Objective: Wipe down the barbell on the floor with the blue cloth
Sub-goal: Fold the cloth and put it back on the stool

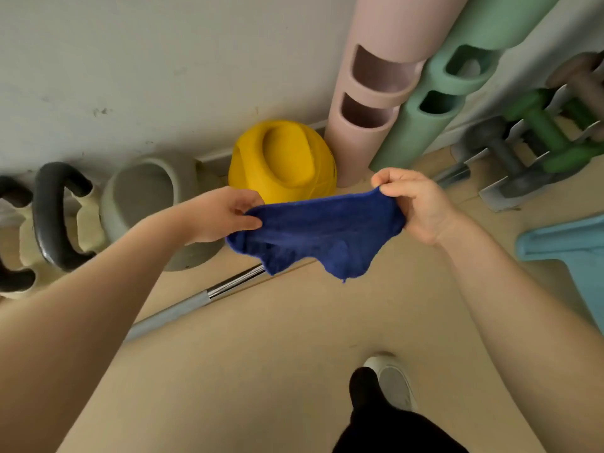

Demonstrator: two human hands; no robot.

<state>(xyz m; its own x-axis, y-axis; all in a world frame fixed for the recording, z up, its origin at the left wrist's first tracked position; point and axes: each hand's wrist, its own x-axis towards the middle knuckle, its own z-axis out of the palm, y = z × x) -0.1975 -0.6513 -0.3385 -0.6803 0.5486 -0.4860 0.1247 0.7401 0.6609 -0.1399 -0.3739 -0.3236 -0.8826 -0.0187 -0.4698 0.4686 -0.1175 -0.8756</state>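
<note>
At frame centre, pinching blue terry cloth (318,235) between left hand (222,214) and right hand (413,204). Best folded into a pad, then wrapped around chrome steel barbell (202,297) lower left.

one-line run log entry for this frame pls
left hand: pinches blue terry cloth | right hand: pinches cloth | chrome barbell: on floor, untouched

I see open tan floor (294,338) on the near side of the chrome-and-grey barbell shaft (202,297). On its far side, a grey kettlebell (143,197) and a yellow kettlebell (284,158) crowd close. The hanging blue cloth (320,233) screens the shaft's right portion.
</note>
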